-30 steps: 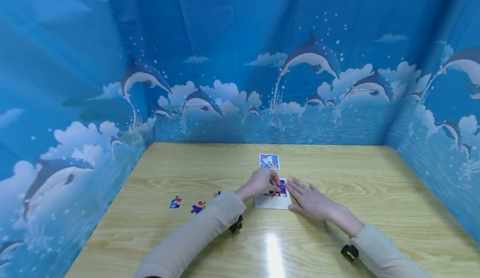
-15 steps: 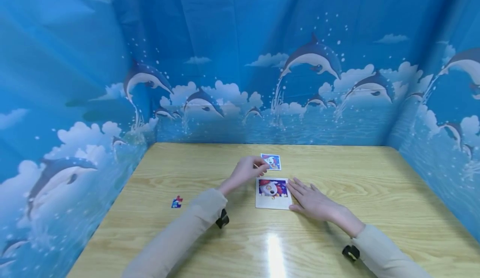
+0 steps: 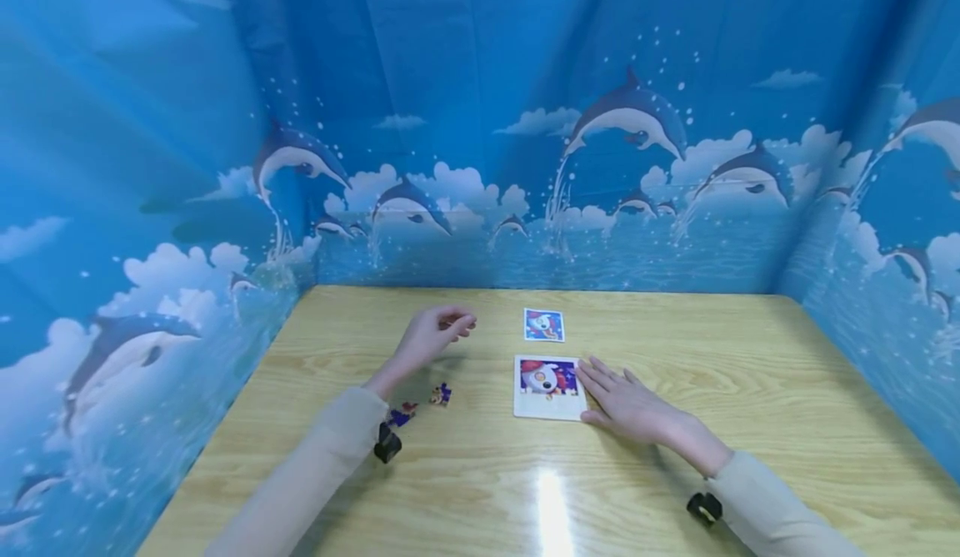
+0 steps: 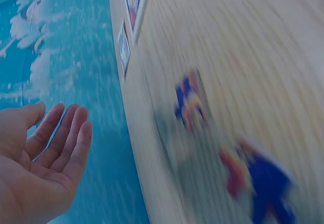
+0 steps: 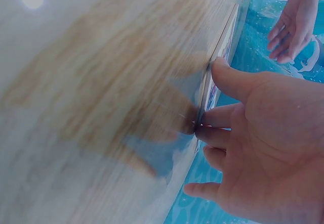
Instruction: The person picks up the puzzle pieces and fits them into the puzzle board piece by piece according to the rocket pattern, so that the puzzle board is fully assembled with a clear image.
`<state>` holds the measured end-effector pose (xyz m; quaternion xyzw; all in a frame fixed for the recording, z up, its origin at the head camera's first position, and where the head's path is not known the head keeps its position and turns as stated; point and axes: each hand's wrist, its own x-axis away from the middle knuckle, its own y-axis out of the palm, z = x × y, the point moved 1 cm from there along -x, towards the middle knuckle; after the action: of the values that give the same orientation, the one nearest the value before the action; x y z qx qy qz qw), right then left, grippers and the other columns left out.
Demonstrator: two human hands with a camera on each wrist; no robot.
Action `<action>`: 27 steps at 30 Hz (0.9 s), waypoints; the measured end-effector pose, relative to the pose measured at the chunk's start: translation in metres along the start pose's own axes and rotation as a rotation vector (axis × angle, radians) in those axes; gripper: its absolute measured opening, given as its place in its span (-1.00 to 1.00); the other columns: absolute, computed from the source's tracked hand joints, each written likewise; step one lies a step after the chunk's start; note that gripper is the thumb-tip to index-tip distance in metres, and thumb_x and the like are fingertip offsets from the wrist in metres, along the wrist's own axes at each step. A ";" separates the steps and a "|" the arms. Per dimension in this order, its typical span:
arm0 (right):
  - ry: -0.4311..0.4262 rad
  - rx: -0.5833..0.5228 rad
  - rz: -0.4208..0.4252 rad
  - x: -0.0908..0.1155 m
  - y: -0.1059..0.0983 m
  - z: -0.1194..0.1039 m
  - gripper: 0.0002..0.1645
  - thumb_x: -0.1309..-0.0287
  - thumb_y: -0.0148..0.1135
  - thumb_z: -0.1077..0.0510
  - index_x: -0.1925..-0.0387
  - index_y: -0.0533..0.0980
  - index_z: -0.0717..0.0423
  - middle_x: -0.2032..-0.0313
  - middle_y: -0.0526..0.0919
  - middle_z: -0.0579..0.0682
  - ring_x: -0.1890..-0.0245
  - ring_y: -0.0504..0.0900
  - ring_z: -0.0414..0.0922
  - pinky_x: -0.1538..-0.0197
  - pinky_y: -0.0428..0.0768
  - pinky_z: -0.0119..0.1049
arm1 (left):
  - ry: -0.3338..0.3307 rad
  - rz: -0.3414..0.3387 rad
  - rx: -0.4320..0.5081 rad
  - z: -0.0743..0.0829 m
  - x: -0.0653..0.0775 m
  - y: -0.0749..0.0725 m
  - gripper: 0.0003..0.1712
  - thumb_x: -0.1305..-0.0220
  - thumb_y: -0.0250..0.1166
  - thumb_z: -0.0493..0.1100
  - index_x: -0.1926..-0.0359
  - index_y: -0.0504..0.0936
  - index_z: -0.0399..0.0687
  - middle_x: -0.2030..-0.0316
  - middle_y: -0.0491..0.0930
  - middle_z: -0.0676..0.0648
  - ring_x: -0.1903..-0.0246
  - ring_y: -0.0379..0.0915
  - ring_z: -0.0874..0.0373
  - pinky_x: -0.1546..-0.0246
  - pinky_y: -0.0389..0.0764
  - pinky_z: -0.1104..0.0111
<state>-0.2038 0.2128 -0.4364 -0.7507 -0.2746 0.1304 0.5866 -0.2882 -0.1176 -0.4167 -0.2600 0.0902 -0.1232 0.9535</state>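
Observation:
My left hand [image 3: 435, 332] hangs above the table, left of the picture card, its fingers loosely bent and holding nothing in the left wrist view. Under and beside its wrist lie two loose jigsaw pieces, one purple and tan [image 3: 441, 394], the other purple and red [image 3: 402, 414]. My right hand [image 3: 626, 401] rests flat with fingers spread, its fingertips and thumb at the right edge of the white puzzle board [image 3: 550, 407]. Joined pieces showing a white cartoon figure on purple fill the board's upper part; its lower strip is bare white.
A small square picture card [image 3: 543, 325] lies behind the board with a similar figure. The wooden table [image 3: 712, 348] is bordered at the back and sides by a blue dolphin-print curtain [image 3: 465, 123]. A black band sits on each wrist.
My left hand has left the board and moved leftward past the card, uncovering the assembled picture. Its forearm now hides the leftmost loose piece. The right hand has stayed in place.

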 end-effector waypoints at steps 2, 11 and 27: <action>-0.002 0.003 -0.001 0.000 0.001 0.001 -0.16 -0.47 0.08 -0.12 -0.48 0.14 0.38 -0.52 0.05 0.35 -0.52 0.01 0.32 -0.43 0.00 0.44 | -0.013 0.017 -0.004 -0.005 0.008 -0.011 -0.61 -0.50 0.20 0.00 -0.13 0.65 -0.17 0.05 0.72 -0.11 0.05 0.66 -0.07 -0.03 0.68 0.09; -0.001 0.008 -0.003 0.000 0.003 0.002 -0.15 -0.48 0.08 -0.13 -0.49 0.14 0.38 -0.52 0.05 0.34 -0.52 0.00 0.32 -0.43 0.00 0.44 | -0.051 0.088 -0.079 -0.030 0.038 -0.048 -0.61 -0.50 0.20 0.01 -0.12 0.64 -0.16 0.04 0.71 -0.14 0.08 0.67 0.03 0.01 0.70 0.21; 0.004 0.013 -0.004 -0.002 0.002 0.004 -0.16 -0.49 0.06 -0.11 -0.50 0.11 0.36 -0.53 0.01 0.33 -0.53 -0.02 0.31 -0.44 -0.02 0.42 | -0.115 0.024 -0.221 -0.067 0.092 -0.094 -0.72 -0.41 0.31 -0.16 -0.03 0.68 -0.22 0.12 0.72 -0.15 0.17 0.64 0.04 0.11 0.70 0.22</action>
<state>-0.2065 0.2145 -0.4393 -0.7464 -0.2742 0.1296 0.5923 -0.2341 -0.2533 -0.4349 -0.3689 0.0518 -0.0858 0.9241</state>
